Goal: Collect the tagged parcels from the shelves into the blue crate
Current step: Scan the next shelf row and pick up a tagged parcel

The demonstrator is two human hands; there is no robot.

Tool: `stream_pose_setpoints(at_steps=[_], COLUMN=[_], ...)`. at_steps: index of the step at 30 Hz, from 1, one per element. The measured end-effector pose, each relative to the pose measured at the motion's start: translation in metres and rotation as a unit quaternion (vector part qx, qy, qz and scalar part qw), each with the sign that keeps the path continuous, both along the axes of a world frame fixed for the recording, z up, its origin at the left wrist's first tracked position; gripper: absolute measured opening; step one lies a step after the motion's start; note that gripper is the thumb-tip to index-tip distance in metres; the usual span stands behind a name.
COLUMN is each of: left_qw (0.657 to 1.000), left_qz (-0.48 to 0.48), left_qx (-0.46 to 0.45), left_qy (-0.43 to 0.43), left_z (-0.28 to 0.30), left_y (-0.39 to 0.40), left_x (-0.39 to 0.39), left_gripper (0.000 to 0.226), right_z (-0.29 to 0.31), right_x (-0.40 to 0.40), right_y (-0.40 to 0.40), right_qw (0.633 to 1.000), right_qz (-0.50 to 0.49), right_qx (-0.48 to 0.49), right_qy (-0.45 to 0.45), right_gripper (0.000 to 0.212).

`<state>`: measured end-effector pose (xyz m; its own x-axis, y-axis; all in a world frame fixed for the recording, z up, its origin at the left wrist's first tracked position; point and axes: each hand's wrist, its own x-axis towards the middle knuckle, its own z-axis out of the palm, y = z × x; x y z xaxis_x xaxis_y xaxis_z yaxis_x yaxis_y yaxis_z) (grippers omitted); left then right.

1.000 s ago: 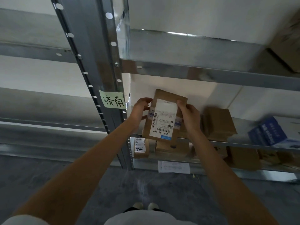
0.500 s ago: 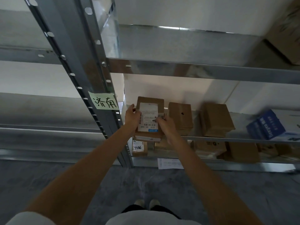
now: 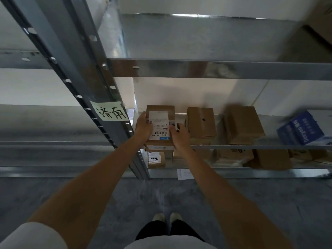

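Observation:
A brown cardboard parcel (image 3: 160,116) with a white shipping label lies at the left end of the metal shelf (image 3: 233,146), on top of another labelled box. My left hand (image 3: 142,127) grips its left edge. My right hand (image 3: 180,136) holds its right lower edge with curled fingers. More brown parcels (image 3: 201,123) sit to the right on the same shelf. No blue crate is in view.
A steel upright (image 3: 86,83) with a green handwritten note (image 3: 110,114) stands left of the hands. A blue-and-white box (image 3: 303,129) sits at the shelf's right end. The lower shelf holds several boxes, one marked 7786 (image 3: 156,159). Grey floor and my feet lie below.
Both hands have carried the labelled parcel away from me and down onto the stack at the shelf's left end. It was held up and tilted a second ago.

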<state>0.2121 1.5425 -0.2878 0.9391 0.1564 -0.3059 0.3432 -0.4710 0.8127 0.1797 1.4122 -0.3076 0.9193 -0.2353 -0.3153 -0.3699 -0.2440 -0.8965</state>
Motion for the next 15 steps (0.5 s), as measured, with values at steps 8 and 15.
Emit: stream_pose_setpoints(at_steps=[8, 15], left_qw=[0.980, 0.994], left_qz=[-0.062, 0.023], left_qx=[-0.088, -0.108], left_qy=[-0.170, 0.015], left_z=[0.032, -0.005], left_y=[-0.084, -0.147], left_x=[-0.025, -0.032], left_gripper=[0.041, 0.038], right_z=[0.007, 0.002], right_x=[-0.016, -0.016], right_y=[-0.090, -0.147], right_qw=[0.968, 0.992], right_qz=[-0.173, -0.112], right_qx=[-0.112, 0.037], right_qy=[-0.146, 0.035], right_gripper=[0.035, 0.042])
